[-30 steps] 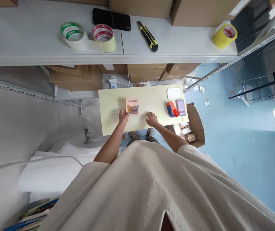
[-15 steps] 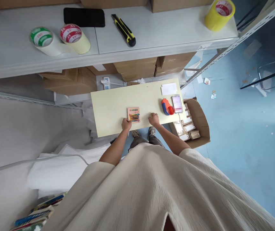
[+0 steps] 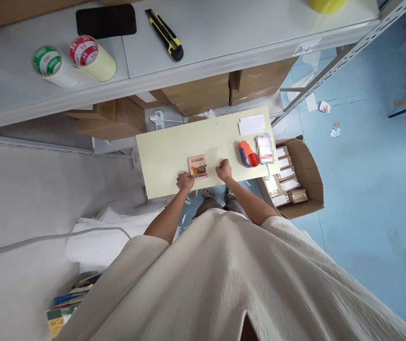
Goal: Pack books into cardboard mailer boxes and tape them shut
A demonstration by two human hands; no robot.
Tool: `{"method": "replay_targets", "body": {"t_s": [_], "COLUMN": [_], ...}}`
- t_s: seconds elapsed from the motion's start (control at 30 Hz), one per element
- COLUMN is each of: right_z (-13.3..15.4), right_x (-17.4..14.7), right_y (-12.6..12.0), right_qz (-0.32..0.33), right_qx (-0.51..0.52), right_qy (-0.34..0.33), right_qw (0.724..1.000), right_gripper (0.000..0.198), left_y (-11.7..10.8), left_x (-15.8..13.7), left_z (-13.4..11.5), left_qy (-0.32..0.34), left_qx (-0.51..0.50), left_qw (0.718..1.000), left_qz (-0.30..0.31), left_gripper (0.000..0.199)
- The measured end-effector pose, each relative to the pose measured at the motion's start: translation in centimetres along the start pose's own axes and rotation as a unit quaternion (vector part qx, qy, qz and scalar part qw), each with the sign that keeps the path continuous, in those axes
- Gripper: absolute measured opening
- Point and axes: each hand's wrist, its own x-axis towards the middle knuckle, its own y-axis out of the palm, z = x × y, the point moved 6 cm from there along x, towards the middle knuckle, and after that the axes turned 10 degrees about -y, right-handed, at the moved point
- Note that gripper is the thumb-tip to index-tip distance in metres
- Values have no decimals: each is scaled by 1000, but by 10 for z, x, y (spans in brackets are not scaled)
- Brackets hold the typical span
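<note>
A small pink book point(image 3: 198, 166) with a colourful picture on its cover lies on the pale yellow tabletop point(image 3: 167, 156). My left hand point(image 3: 185, 181) is closed at its lower left corner, fingertips on the edge. To the right of the book, my right hand point(image 3: 224, 171) is curled shut just above the tabletop. A faint, see-through patch shows beside its fingers; whether the hand grips it I cannot make out. Farther right sits an orange and blue tape dispenser point(image 3: 248, 154), next to a blurred-out white and pink item point(image 3: 264, 149).
White paper sheets point(image 3: 251, 125) lie at the table's back right. A carton of small packages point(image 3: 314, 177) stands on the floor to the right. The shelf point(image 3: 224, 40) ahead bears tape rolls point(image 3: 96, 59), a black phone point(image 3: 106, 21) and a utility knife point(image 3: 164, 34).
My right hand has shifted slightly left and farther from the table's front edge, closer to the book. My left hand stays at the book's corner. The whole view has shifted a little.
</note>
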Motion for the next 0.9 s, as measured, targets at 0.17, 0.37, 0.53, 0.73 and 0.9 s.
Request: {"method": "replay_targets", "body": {"t_s": [0.17, 0.37, 0.53, 0.73, 0.9], "right_z": [-3, -1, 8, 24, 39], "right_x": [5, 7, 3, -5, -12], "right_y": [-20, -36, -36, -29, -15], "right_qz": [-5, -1, 4, 17, 47], "right_qx": [-7, -79, -109, -122, -116], "right_qy": [-14, -23, -50, -75, -103], "right_qw": [1000, 997, 993, 989, 987], "right_gripper": [64, 51, 35, 38, 46], "left_y": [12, 19, 21, 18, 14], "left_x": [-7, -14, -18, -27, -36], "left_z": [-16, -24, -25, -25, -28], "left_qy": [23, 22, 46, 67, 127], "left_qx": [31, 41, 50, 54, -15], "left_qw": [999, 998, 997, 996, 991], "left_qz": [24, 31, 33, 25, 28], "left_gripper": [28, 25, 26, 13, 24]}}
